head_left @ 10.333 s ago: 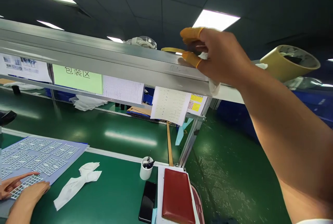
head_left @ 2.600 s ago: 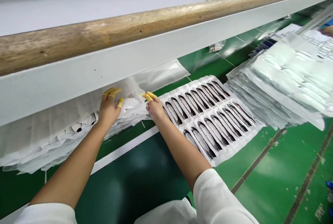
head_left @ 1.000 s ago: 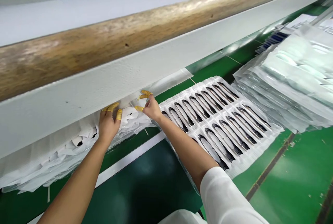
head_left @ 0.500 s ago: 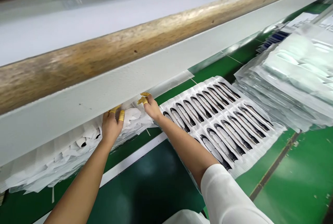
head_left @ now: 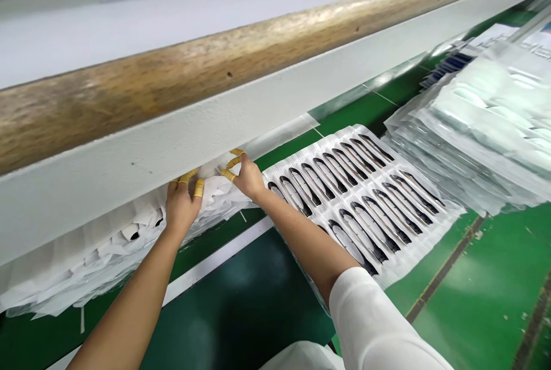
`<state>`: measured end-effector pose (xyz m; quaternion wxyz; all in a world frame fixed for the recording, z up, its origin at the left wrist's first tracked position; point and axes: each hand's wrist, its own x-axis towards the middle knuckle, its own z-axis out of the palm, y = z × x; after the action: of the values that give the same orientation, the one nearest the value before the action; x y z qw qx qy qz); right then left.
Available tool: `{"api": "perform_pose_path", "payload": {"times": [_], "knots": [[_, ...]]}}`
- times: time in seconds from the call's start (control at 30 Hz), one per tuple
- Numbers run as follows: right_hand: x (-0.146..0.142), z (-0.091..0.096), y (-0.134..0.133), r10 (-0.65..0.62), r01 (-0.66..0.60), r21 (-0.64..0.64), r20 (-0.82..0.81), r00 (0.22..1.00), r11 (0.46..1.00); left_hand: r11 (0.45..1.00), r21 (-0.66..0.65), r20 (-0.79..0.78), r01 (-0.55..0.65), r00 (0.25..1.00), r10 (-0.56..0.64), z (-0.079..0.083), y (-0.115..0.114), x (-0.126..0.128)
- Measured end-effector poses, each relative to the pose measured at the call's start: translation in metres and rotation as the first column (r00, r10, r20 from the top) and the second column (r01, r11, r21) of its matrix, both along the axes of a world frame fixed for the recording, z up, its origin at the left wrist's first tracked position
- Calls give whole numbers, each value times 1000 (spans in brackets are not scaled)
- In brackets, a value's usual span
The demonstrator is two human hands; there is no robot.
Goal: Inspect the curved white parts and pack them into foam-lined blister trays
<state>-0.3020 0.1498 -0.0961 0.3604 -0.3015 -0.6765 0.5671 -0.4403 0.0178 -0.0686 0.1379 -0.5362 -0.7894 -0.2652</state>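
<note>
My left hand (head_left: 183,203) and my right hand (head_left: 245,178) reach under a white beam (head_left: 129,152), both with yellow finger cots. Each hand's fingertips pinch the crumpled white plastic packaging (head_left: 215,195), a long heap of sheets running off to the left. Its far edge passes out of sight beneath the beam. To the right of my right hand lies a white blister tray (head_left: 357,198) holding rows of slim silver-and-black items. My right wrist crosses its near-left corner.
A rounded wooden rail (head_left: 172,83) runs along the beam, with a grey surface behind it. A tall stack of sealed transparent pouches (head_left: 486,135) sits at the right on a green work surface (head_left: 473,278). Blue-edged packets (head_left: 447,63) lie behind that stack.
Since the earlier close views, my right hand has shifted left toward my left hand. The view has swung slightly. Much earlier, my right hand was raised at an overhead rail in another scene.
</note>
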Motion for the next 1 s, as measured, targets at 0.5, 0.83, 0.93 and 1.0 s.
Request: {"api": "perform_pose_path", "payload": {"times": [0.5, 0.83, 0.93, 1.0], "knots": [[1, -6, 13, -39, 33, -325, -11, 999, 945, 1000, 20, -15, 20, 1000, -19, 1, 0, 3], [71, 8, -42, -261, -129, -861, -287, 922, 492, 979, 203, 20, 36, 999, -40, 14, -12, 18], [110, 14, -69, -295, -260, -907, -361, 885, 330, 972, 209, 103, 104, 987, -127, 7, -41, 55], [131, 17, -88, -312, -320, -915, -387, 868, 245, 970, 155, 261, 186, 940, -221, -1, -66, 91]]}}
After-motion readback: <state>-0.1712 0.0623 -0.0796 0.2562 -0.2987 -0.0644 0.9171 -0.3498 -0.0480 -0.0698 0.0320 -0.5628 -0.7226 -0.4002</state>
